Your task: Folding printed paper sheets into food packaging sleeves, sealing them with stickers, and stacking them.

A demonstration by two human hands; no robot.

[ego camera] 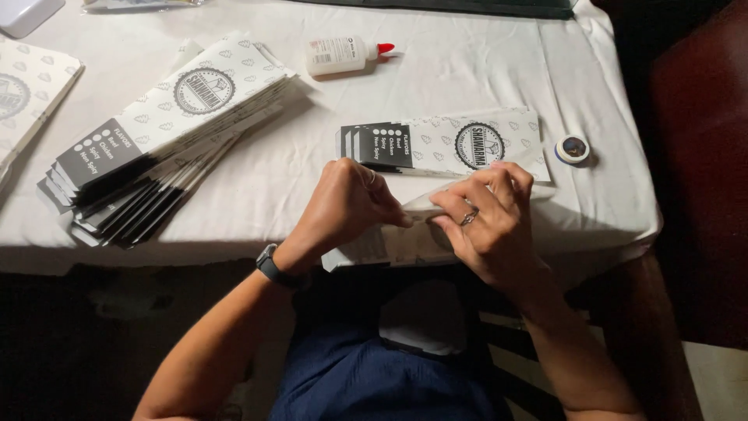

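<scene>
Two stacks of flat printed paper sleeves lie on the table: a fanned stack at left, a small pile at centre. The left hand and right hand both pinch one sleeve at the near table edge. It looks light, thin, easily creased; best held at the edges. Glue bottle and round tin sit beyond.

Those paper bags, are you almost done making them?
A few finished bags lie stacked just past the hands. One paper bag is in hand now: the left hand and right hand pinch and fold its edge. The big pile of flat sheets on the left looks untouched, so probably most remains.
</scene>
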